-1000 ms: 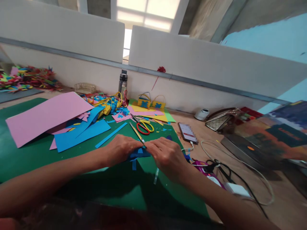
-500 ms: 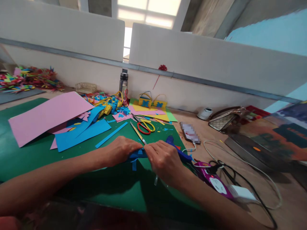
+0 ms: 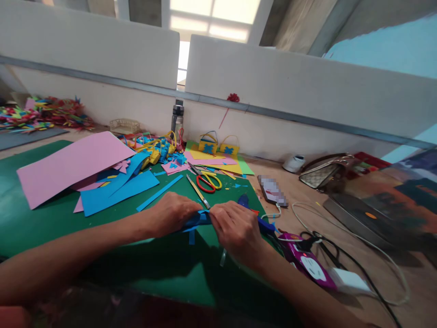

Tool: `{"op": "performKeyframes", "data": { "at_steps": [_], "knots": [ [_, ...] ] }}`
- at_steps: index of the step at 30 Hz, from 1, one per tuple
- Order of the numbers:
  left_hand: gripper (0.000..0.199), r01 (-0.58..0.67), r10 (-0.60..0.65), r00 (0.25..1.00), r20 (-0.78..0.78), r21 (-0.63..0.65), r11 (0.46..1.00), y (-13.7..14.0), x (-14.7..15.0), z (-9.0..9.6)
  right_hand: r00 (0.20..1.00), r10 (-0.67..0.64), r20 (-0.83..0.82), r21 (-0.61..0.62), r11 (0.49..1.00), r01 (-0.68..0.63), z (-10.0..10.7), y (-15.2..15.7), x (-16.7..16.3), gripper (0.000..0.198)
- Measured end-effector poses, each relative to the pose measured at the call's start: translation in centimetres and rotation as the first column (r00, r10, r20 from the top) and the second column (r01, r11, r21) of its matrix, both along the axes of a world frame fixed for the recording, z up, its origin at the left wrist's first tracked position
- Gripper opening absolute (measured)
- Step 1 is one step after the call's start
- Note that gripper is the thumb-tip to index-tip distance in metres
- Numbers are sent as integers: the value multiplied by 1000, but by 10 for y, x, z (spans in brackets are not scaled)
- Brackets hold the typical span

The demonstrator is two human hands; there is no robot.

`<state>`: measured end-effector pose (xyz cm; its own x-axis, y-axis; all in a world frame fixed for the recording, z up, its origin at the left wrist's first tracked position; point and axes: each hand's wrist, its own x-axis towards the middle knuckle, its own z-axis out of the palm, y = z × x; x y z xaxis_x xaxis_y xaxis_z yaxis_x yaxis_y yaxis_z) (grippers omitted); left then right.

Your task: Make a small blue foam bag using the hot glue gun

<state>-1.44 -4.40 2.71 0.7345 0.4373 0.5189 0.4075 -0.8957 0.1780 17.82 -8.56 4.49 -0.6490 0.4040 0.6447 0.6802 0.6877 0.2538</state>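
Over the front of the green mat (image 3: 164, 273), my left hand (image 3: 172, 213) and my right hand (image 3: 237, 228) are closed on a folded blue craft sheet (image 3: 201, 219), thumbs almost meeting at its top edge. Much of the sheet is hidden by the fingers. Below it lies a short blue strip (image 3: 191, 237). Just beyond the hands is a craft knife (image 3: 198, 192), close to red-and-yellow-handled scissors (image 3: 209, 183). Beside my right hand rests a blue glue gun (image 3: 265, 225), partly covered by that hand. A clear glue stick (image 3: 223, 258) shows under the right wrist.
Pink sheets (image 3: 75, 166), a blue sheet (image 3: 119, 193) and a long blue strip (image 3: 160, 193) lie left. Small yellow bags (image 3: 208, 146) stand at the back. A phone (image 3: 272, 190), a purple power strip (image 3: 307, 262) with cables and a handbag (image 3: 319, 175) are right.
The whole view has shifted slightly. Both hands keep their hold on the blue sheet, with little visible movement; the right hand sits marginally farther from the knife's end.
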Motion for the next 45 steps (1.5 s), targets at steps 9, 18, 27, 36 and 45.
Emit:
{"op": "performKeyframes", "data": {
  "at_steps": [9,18,27,36,45],
  "knots": [
    [31,20,-20,1000,-1,68,997,-2,1,-2,998,52,22,57,997,-53,-10,5,1,15],
    [27,57,-56,998,-10,74,996,-3,0,-2,999,41,-14,108,993,-39,-10,3,-1,15],
    [27,74,-67,996,-57,129,989,-2,1,-3,994,104,-20,32,994,-103,-9,-1,0,19],
    [26,62,-59,998,-19,214,975,5,1,-12,995,95,5,39,995,-96,-14,-4,1,26],
    [26,94,-94,995,-11,231,968,9,-1,-15,994,96,-47,-40,994,-98,-15,-2,5,20]
  ]
}}
